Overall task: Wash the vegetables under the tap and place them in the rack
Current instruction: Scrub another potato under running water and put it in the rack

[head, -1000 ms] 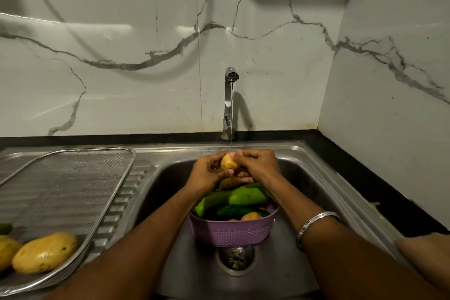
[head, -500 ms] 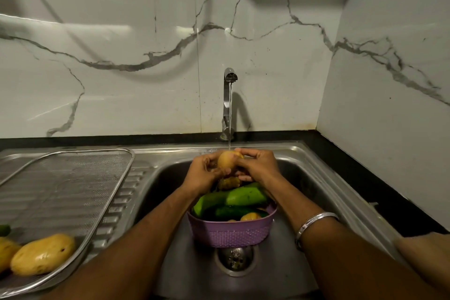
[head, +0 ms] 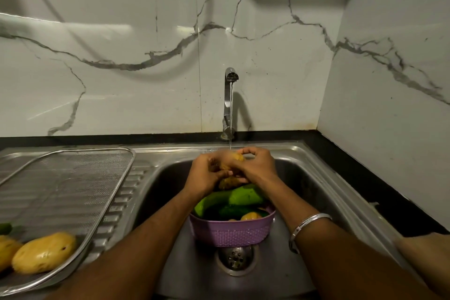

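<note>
My fingers [head: 246, 151] curled round a potato [head: 237, 157] at frame centre, left hand [head: 207, 174] and right hand [head: 258, 165] clasping it under the tap [head: 230, 102] stream, purple basket [head: 231, 232] of vegetables below in the sink [head: 304, 178], washed potatoes [head: 45, 252] on the rack [head: 73, 178], lower left.

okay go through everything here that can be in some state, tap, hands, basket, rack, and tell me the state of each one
tap: running, thin stream.
potato: held under the stream.
left hand: grips the potato.
right hand: grips the potato.
purple basket: in the sink, holding vegetables.
mesh rack: on the drainboard, holding washed potatoes.
</note>
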Demonstrator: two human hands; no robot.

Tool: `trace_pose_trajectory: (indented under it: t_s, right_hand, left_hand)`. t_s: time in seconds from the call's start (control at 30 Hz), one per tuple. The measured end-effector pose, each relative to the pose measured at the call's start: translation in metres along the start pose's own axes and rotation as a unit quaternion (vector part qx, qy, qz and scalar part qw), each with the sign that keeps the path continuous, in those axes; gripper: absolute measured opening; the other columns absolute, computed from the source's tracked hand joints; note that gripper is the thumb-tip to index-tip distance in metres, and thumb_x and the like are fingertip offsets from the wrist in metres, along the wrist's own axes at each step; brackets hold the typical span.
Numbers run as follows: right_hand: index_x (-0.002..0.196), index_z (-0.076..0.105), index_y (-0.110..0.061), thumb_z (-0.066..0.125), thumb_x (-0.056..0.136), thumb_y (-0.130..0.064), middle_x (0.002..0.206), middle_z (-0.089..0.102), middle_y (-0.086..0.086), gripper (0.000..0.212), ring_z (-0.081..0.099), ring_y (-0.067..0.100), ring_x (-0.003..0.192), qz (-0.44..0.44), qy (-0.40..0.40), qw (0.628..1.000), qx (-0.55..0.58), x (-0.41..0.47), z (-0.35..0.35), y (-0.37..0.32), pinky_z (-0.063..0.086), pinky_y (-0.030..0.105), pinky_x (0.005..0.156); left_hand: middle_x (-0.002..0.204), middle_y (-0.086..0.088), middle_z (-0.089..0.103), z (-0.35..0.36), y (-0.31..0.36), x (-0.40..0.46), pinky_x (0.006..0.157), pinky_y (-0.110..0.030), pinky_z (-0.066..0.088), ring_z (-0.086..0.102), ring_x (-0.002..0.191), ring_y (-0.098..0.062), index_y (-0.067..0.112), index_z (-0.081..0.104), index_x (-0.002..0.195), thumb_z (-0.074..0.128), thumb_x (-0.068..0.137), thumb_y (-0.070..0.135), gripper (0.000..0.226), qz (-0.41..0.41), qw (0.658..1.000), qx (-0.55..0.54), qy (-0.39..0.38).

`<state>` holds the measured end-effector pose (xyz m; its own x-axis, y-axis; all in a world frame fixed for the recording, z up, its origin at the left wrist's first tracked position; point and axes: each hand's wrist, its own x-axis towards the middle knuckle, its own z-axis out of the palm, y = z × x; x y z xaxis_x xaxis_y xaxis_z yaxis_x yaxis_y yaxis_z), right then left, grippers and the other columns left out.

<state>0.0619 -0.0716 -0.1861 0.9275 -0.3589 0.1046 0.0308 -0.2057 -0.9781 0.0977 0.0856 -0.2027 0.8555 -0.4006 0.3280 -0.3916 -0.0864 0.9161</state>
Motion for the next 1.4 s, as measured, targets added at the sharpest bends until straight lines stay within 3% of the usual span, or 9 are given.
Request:
trace_pose_trajectory:
  t_s: [0.2,0.4,0.67,0.73,0.83,0.97,1.1,1.23,1.4]
  right_hand:
    - [0.105,0.079,-0.013,0.075,0.092,-0.019,0.096,0.076,0.018,0.014,0.068,0.014,0.055,0.052,0.016,0.996,0.07,0.005,-0.004,-0.004,0.055,0.022,0.048]
    - [0.1,0.076,-0.017,0.092,0.073,-0.03,0.093,0.076,0.009,0.034,0.076,0.022,0.07,0.015,-0.007,0.999,0.027,-0.002,-0.002,-0.002,0.056,0.025,0.05]
    - [0.096,0.078,-0.017,0.077,0.091,-0.022,0.097,0.076,0.019,0.007,0.07,0.023,0.062,0.039,-0.002,0.999,0.021,0.001,-0.005,-0.004,0.059,0.031,0.05]
    - [0.096,0.074,-0.02,0.083,0.085,-0.028,0.1,0.075,0.014,0.016,0.074,0.023,0.073,0.028,-0.009,1.0,0.003,-0.003,-0.004,-0.003,0.063,0.036,0.055]
    - [0.1,0.067,-0.022,0.091,0.072,-0.04,0.099,0.072,0.004,0.041,0.075,0.019,0.076,0.001,-0.028,0.998,-0.063,-0.007,-0.004,-0.003,0.057,0.026,0.05]
    - [0.092,0.07,-0.017,0.086,0.082,-0.031,0.098,0.074,0.016,0.023,0.074,0.023,0.067,0.025,-0.012,1.0,-0.014,-0.002,-0.006,-0.004,0.061,0.033,0.054]
    - [0.093,0.069,-0.017,0.08,0.087,-0.032,0.103,0.073,0.017,0.02,0.075,0.029,0.077,0.054,-0.022,0.998,0.008,0.0,-0.011,-0.001,0.065,0.04,0.061]
    - [0.102,0.065,-0.02,0.088,0.076,-0.04,0.098,0.075,0.009,0.04,0.077,0.023,0.076,0.023,-0.057,0.997,-0.041,-0.007,-0.007,0.001,0.059,0.03,0.053]
    - [0.088,0.069,-0.013,0.079,0.089,-0.025,0.101,0.073,0.016,0.015,0.072,0.025,0.074,0.036,-0.019,0.999,0.006,-0.003,-0.008,-0.005,0.059,0.028,0.05]
  left_hand:
    - [0.118,-0.006,0.073,-0.001,0.0,-0.001,0.096,-0.032,0.057,0.071,0.109,-0.015,0.023,0.063,0.124,0.077,0.077,-0.011,0.06,-0.001,1.0,-0.02,0.005]
    - [0.114,0.0,0.074,-0.001,0.0,0.001,0.094,-0.03,0.058,0.072,0.106,-0.011,0.01,0.065,0.13,0.076,0.078,-0.012,0.057,0.008,1.0,0.014,-0.001]
    - [0.116,-0.006,0.075,-0.003,-0.007,0.003,0.097,-0.041,0.057,0.073,0.106,-0.017,0.009,0.065,0.131,0.079,0.075,-0.01,0.06,-0.009,1.0,0.018,-0.002]
    - [0.118,-0.003,0.074,-0.003,-0.006,0.003,0.097,-0.04,0.058,0.072,0.107,-0.014,0.011,0.065,0.131,0.079,0.077,-0.008,0.06,-0.002,0.999,0.041,-0.002]
    - [0.123,0.001,0.072,-0.002,-0.005,0.001,0.1,-0.036,0.056,0.067,0.114,-0.011,0.015,0.064,0.133,0.079,0.079,-0.004,0.059,0.029,0.995,0.098,0.001]
    - [0.119,0.001,0.074,-0.003,-0.006,0.003,0.097,-0.038,0.058,0.07,0.109,-0.012,0.016,0.067,0.129,0.081,0.074,-0.008,0.061,0.017,0.997,0.077,0.002]
    - [0.115,0.0,0.075,-0.003,-0.007,0.004,0.095,-0.039,0.059,0.072,0.106,-0.011,0.015,0.069,0.126,0.086,0.07,-0.005,0.062,0.019,0.996,0.089,-0.001]
    - [0.116,0.002,0.075,-0.001,-0.005,0.002,0.093,-0.037,0.06,0.071,0.105,-0.008,0.015,0.068,0.127,0.085,0.073,-0.001,0.059,0.029,0.991,0.132,0.004]
    - [0.111,-0.001,0.077,-0.004,-0.004,0.002,0.092,-0.04,0.06,0.074,0.1,-0.012,0.013,0.071,0.124,0.09,0.065,-0.002,0.064,0.013,0.995,0.104,0.006]
